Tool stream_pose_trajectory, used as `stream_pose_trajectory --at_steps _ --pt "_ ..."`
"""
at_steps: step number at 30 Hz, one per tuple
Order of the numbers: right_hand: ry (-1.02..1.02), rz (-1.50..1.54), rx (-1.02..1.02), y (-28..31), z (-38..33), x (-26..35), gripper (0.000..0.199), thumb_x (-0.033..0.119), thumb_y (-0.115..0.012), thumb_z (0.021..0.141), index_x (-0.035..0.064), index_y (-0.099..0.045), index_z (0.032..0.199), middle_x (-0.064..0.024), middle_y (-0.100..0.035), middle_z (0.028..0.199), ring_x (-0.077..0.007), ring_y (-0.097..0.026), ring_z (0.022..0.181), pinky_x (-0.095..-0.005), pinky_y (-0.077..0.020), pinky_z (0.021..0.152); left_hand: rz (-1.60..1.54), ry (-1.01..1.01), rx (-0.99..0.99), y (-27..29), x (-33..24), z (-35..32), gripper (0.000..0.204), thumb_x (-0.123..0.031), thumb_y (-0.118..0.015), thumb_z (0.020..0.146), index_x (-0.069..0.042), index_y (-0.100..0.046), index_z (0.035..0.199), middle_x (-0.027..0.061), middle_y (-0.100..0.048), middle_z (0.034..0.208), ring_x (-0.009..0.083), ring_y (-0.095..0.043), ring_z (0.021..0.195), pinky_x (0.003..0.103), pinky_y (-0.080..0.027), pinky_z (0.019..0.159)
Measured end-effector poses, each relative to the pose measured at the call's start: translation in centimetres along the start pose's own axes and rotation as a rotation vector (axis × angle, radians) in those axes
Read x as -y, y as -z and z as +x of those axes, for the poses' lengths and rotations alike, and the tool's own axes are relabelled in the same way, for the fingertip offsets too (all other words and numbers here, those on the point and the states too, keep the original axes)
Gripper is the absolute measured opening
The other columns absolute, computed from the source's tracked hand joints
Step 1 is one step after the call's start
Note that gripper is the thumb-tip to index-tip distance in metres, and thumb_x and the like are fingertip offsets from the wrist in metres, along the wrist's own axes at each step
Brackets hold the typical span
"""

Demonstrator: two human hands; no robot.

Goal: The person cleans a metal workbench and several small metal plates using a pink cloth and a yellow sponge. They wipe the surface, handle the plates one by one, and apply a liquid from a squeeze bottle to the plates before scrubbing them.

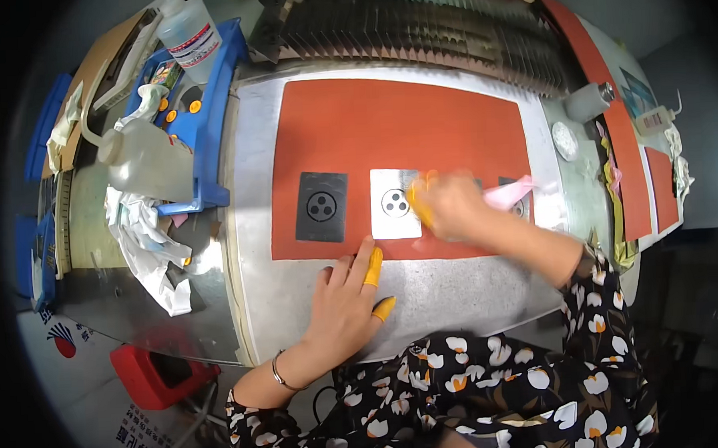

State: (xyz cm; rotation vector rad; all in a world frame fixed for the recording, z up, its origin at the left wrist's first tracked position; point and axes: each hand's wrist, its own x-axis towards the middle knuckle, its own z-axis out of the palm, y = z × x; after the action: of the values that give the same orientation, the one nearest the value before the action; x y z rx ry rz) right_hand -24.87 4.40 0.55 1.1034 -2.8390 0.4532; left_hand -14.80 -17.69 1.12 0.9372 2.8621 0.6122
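On an orange-red mat (331,129) lie several flat rectangular metal plates, each with a ring around three round marks. A dark plate (322,229) is on the left and a bright, shiny plate (383,223) in the middle. My left hand (342,305) has its fingers stretched out, with yellow finger cots on two of them; one fingertip touches the bright plate's lower edge. Over that plate's right side is my right hand (454,208), slightly blurred, its fingers closed around a pink cloth (508,193). The cloth's tail partly covers another plate (520,207).
Along the back stands a rack (415,33) of thin upright plates. At left, a blue tray (229,93) holds a bottle (190,35); near it are a squeeze bottle (148,161) and white gloves (147,241). A grey bottle (586,103) and white dish (564,140) stand right.
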Motion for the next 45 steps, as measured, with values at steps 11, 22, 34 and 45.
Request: stream_pose_trajectory --at_steps 11,22,34,45 --pt "0.085 0.006 0.114 -1.3 0.5 2.8 0.011 0.01 -0.06 0.066 0.0029 -0.056 0.074 -0.0137 -0.059 0.063 -0.0299 -0.061 0.058 -0.0489 -0.0465 0.059 -0.085 -0.038 -0.079 -0.2 0.3 0.1 0.05 -0.025 -0.068 0.067 0.012 -0.053 0.097 0.0202 -0.037 0.133 0.0332 -0.044 0.102 0.043 -0.037 0.084" --pt "0.075 0.043 0.005 -1.4 3.6 1.9 0.01 0.009 -0.06 0.064 0.0018 -0.054 0.068 -0.0136 -0.057 0.06 -0.0301 -0.06 0.056 -0.0415 -0.0452 0.046 -0.307 -0.01 -0.194 0.2 1.6 -0.1 0.034 -0.012 -0.068 0.068 0.008 -0.058 0.093 0.015 -0.051 0.12 0.0296 -0.053 0.088 0.036 -0.045 0.078" --pt "0.009 0.017 0.032 1.8 2.1 -2.9 0.011 0.005 -0.057 0.067 0.0029 -0.056 0.078 -0.0142 -0.057 0.065 -0.0332 -0.058 0.061 -0.0417 -0.046 0.052 -0.108 -0.017 -0.076 0.7 0.8 0.4 0.056 -0.024 -0.068 0.068 0.004 -0.051 0.113 0.0127 -0.043 0.129 0.0265 -0.047 0.095 0.037 -0.039 0.076" --pt "0.025 0.019 0.075 1.0 3.0 -2.5 0.01 0.004 -0.056 0.069 0.003 -0.057 0.079 -0.0138 -0.06 0.068 -0.0318 -0.059 0.061 -0.0414 -0.0468 0.051 -0.058 0.022 -0.05 0.1 0.5 0.1 0.056 -0.026 -0.067 0.069 0.002 -0.052 0.115 0.0113 -0.041 0.132 0.0264 -0.046 0.098 0.038 -0.039 0.079"
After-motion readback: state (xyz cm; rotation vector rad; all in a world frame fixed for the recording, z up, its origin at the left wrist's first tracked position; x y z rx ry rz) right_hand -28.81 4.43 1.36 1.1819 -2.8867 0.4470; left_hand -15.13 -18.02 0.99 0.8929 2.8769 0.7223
